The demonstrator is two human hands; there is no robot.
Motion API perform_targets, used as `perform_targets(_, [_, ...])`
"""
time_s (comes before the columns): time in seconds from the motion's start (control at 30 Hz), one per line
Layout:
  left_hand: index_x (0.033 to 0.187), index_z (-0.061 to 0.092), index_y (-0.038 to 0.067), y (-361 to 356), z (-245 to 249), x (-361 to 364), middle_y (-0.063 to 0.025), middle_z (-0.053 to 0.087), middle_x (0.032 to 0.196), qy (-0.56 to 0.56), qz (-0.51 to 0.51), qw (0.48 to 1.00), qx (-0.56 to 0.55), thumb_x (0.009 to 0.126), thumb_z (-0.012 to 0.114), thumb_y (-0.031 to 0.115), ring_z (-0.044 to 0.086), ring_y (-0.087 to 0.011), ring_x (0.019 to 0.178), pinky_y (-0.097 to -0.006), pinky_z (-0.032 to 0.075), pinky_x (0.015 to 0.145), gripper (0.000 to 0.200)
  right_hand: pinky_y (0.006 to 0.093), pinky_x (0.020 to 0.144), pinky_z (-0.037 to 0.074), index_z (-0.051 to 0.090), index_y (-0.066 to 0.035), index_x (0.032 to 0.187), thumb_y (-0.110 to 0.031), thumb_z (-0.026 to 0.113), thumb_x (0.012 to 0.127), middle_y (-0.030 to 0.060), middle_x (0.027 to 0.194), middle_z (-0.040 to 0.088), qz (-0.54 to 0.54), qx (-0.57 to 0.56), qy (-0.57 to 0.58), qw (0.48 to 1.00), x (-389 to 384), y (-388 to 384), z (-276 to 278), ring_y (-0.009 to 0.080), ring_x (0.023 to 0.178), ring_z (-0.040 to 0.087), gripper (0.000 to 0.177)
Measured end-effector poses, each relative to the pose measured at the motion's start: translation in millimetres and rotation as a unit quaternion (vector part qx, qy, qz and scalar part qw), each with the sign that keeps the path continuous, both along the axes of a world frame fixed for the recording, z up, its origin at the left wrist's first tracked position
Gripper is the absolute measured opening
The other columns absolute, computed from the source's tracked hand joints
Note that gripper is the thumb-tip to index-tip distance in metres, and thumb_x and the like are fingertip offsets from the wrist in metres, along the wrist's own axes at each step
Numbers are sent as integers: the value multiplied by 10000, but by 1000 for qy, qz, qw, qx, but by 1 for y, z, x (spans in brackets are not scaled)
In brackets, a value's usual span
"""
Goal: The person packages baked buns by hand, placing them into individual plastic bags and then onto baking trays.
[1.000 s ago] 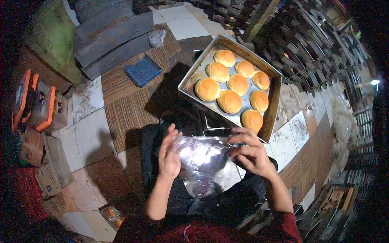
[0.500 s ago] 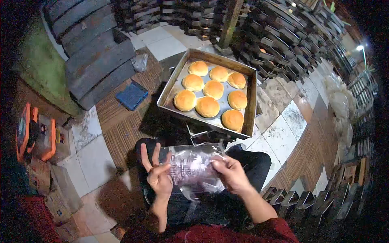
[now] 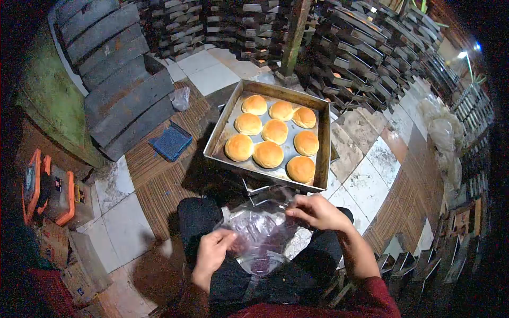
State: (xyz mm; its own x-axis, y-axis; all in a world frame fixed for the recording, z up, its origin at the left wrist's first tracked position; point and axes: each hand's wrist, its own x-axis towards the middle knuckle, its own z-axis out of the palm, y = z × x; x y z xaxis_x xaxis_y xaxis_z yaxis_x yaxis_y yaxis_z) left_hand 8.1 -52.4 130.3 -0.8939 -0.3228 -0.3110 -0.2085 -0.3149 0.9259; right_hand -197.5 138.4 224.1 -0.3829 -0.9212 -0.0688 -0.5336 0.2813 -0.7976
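Note:
A clear plastic bag (image 3: 260,228) with faint printing is stretched between my two hands, above my lap. My left hand (image 3: 212,254) pinches its left side, fingers curled in. At the upper right edge, my right hand (image 3: 318,212) grips the bag between thumb and fingers. Just beyond my knees stands a square metal baking tray (image 3: 213,142) with raised walls. Several round golden-brown buns (image 3: 268,153) lie in it, spaced over the bottom, some touching. The bag's mouth is hard to make out through the glare.
Dark stacked pans (image 3: 124,100) stand at the left, with more stacks (image 3: 366,53) behind. A blue basket (image 3: 170,141) and a crumpled plastic bag (image 3: 180,98) lie on the floor. Orange-edged boxes (image 3: 64,196) sit far left. A post (image 3: 295,40) rises behind the tray.
My left fingers, spread before, have closed on the bag and moved down. My right hand has risen slightly, tilting the bag. The tray sits a little lower in view.

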Motion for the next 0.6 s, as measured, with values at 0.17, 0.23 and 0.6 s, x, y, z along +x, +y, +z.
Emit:
perform_targets(0.17, [720, 523, 47, 10, -14, -26, 27, 504, 589, -38, 213, 976, -14, 844, 582, 110, 433, -40, 478, -185, 326, 433, 150, 344, 556, 430, 552, 21, 708, -264, 531, 861, 164, 657, 567, -393, -102, 105, 908, -68, -27, -82, 253, 571, 543, 325])
perform_targets(0.23, [685, 475, 73, 15, -23, -37, 22, 445, 542, -18, 270, 953, 134, 883, 533, 173, 414, -45, 483, -197, 318, 440, 229, 448, 628, 465, 565, 14, 852, -322, 530, 844, 244, 805, 597, -426, 33, 272, 862, -116, -22, -127, 408, 753, 583, 337])
perform_targets(0.6, [804, 543, 2, 14, -37, -27, -13, 540, 683, 108, 198, 969, 100, 883, 527, 152, 504, -97, 584, -237, 431, 551, 170, 357, 774, 476, 389, 20, 1142, -250, 712, 708, 146, 1019, 537, -414, -61, -146, 896, -141, -1, -179, 240, 938, 552, 605])
